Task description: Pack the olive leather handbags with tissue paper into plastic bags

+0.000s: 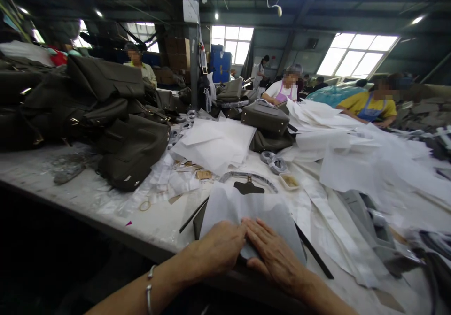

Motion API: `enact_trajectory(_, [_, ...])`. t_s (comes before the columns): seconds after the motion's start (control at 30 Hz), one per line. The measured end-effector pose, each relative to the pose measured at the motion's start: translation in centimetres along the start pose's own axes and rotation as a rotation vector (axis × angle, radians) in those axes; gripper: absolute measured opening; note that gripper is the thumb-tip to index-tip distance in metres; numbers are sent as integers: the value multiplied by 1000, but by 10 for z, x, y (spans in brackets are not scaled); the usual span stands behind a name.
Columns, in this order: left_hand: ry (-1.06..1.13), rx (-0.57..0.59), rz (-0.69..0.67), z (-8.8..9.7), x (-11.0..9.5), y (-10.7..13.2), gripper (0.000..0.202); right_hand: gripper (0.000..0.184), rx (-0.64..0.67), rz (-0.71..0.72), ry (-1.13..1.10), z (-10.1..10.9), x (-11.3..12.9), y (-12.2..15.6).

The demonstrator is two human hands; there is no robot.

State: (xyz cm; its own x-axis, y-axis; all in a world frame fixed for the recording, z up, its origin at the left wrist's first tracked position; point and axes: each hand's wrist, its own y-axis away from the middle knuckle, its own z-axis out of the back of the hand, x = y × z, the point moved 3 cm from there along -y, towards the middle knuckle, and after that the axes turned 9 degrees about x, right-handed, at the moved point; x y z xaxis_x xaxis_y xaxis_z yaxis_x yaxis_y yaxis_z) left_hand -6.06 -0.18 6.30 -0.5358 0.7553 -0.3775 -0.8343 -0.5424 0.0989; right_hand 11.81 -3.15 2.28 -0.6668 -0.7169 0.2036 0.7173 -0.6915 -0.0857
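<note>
A handbag (198, 223) lies in front of me at the table's front edge, mostly covered by a sheet of white paper (225, 207). Its dark flap tab (249, 188) and wrapped handle (259, 176) show beyond the paper. My left hand (223, 244) is closed at the paper's near part, fingers curled on it; the fingertips are partly hidden. Right beside it, my right hand (271, 254) lies open, fingers stretched flat over the paper. A dark strap (313, 251) sticks out at the right side of the bag.
Dark handbags (134, 153) are heaped on the left. A stack of white paper (214, 141) lies behind my bag, with more sheets (369, 160) on the right. A small dish (289, 181) and coiled wrapped straps (274, 162) stand near. Several co-workers are across the table.
</note>
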Motion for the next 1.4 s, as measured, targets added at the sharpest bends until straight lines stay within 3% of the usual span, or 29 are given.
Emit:
enact_trajectory(0.1, [-95, -1, -29, 6, -1, -19, 19, 67, -127, -40, -3, 4, -1, 5])
enact_trajectory(0.23, [-93, -98, -15, -5, 8, -28, 9, 36, -293, -101, -84, 11, 0, 12])
enact_trajectory(0.4, [32, -284, -80, -23, 18, -20, 3, 34, -254, -125, -184, 17, 6, 8])
enact_trajectory(0.63, [6, -254, 46, -25, 22, -26, 11, 22, -242, -185, -200, 9, 5, 2])
enact_trajectory(0.8, [-42, -187, 26, -19, 21, -29, 13, 25, -156, -249, -284, 12, 3, -2])
enact_trajectory(0.9, [-73, -129, -49, -17, 20, -31, 11, 21, -87, -397, -488, 24, -5, -8])
enact_trajectory(1.0, [-77, -98, -103, -17, 20, -33, 9, 23, 68, -524, -685, 39, -8, -21])
enact_trajectory(1.17, [31, -146, -58, -19, 28, -30, 5, 24, 366, -593, -303, 60, -2, -52])
enact_trajectory(1.3, [186, -240, 35, -17, 36, -23, 7, 19, 371, -553, -186, 60, 3, -67])
enact_trajectory(1.4, [299, -272, 65, -13, 42, -22, 22, 19, 315, -503, -154, 49, 6, -64])
